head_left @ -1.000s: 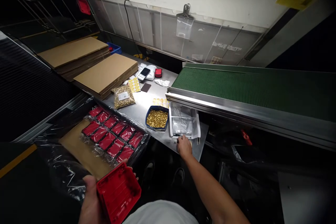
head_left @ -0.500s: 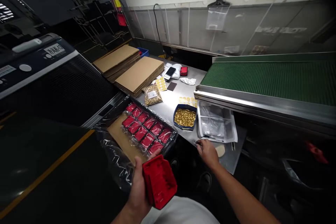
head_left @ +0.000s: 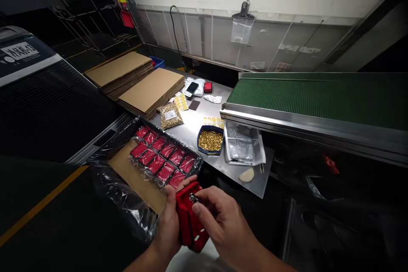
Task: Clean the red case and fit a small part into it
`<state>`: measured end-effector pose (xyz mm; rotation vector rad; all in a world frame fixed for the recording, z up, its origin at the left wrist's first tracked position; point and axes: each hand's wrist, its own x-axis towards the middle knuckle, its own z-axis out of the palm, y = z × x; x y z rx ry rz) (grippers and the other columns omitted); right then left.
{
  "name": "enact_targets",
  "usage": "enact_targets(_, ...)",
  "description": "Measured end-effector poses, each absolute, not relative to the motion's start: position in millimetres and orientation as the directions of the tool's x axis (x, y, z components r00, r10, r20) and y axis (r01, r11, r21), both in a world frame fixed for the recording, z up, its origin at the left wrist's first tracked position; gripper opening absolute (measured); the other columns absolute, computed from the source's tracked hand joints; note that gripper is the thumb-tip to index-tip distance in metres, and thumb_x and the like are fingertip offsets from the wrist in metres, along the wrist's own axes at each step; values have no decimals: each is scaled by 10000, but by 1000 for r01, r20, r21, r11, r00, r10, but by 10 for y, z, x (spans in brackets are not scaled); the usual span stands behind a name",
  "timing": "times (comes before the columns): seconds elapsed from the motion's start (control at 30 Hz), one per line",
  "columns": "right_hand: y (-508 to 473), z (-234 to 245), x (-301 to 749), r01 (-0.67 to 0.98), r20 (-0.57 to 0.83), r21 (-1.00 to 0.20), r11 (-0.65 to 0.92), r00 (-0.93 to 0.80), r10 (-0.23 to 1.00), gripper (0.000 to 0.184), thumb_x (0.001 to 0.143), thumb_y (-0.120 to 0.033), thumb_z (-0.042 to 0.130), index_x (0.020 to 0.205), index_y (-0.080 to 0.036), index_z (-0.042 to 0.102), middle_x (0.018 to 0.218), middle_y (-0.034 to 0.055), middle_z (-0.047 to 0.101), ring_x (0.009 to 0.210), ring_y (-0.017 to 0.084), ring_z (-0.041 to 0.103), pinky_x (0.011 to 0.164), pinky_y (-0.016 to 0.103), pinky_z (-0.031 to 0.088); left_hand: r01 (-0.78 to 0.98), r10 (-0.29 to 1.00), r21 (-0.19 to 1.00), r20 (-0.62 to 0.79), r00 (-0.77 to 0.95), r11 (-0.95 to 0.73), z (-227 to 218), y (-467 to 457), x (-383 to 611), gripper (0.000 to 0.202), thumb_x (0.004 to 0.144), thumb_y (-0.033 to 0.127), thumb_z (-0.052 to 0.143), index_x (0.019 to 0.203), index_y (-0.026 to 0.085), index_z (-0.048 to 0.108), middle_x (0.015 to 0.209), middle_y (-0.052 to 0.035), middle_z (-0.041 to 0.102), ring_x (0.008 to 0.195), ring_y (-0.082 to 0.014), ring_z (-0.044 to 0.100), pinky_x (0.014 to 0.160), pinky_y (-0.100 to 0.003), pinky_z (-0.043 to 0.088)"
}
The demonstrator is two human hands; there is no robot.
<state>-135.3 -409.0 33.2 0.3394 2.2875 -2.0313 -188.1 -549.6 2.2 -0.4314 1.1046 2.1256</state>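
Red case (head_left: 191, 225) upright in left hand (head_left: 168, 225); right hand (head_left: 219, 219) at 3 o'clock, fingers (head_left: 200, 199) pinched on small metal part (head_left: 192, 197) at top edge.

Both hands meet low and close to the body. The left hand (head_left: 168, 225) stands upright with fingers curled in a firm grip, thumb toward the top. The right hand (head_left: 219, 216) reaches across from the right, forearm bare, thumb and forefinger pinched together at the tips.
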Motion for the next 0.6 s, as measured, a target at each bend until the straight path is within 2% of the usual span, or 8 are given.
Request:
enact_targets(0.1, -4129, 349, -1336, 235, -225, -969, 81, -968, 109, 157, 935, -349, 550, 1004, -265, 664, 888, -8, 666, 745, 142, 606, 669, 268, 475, -710, 468, 609, -542, -698, -353, 47, -5497, -1872, 776, 868, 776, 382, 1372, 192, 474, 1269, -140, 591, 1238, -345, 503, 1086, -453, 361)
enact_targets(0.2, -4160, 361, -1339, 266, -258, -961, 71, -961, 103, 165, 941, -357, 543, 963, -268, 680, 868, -14, 675, 741, 138, 608, 638, 252, 467, -682, 474, 661, -514, -715, -312, 83, -5499, -1870, 772, 867, 784, 363, 1341, 188, 493, 1237, -131, 599, 1232, -343, 492, 1083, -441, 340)
enact_targets(0.37, -4209, 335, -1339, 304, -297, -951, 50, -948, 116, 241, 947, -396, 534, 869, -245, 703, 776, -2, 681, 726, 144, 619, 579, 225, 459, -664, 502, 690, -482, -718, -287, 73, -5512, -1861, 772, 879, 780, 325, 1335, 181, 492, 1204, -132, 606, 1210, -333, 505, 1055, -415, 352)
enact_targets(0.6, -4280, 275, -1302, 312, -311, -950, -14, -938, 154, 225, 931, -405, 565, 913, -234, 711, 849, 29, 715, 775, 169, 645, 531, 211, 454, -671, 520, 684, -478, -708, -286, -16, -5529, -1794, 780, 898, 763, 285, 1375, 171, 460, 1299, -163, 550, 1207, -358, 510, 1001, -439, 408)
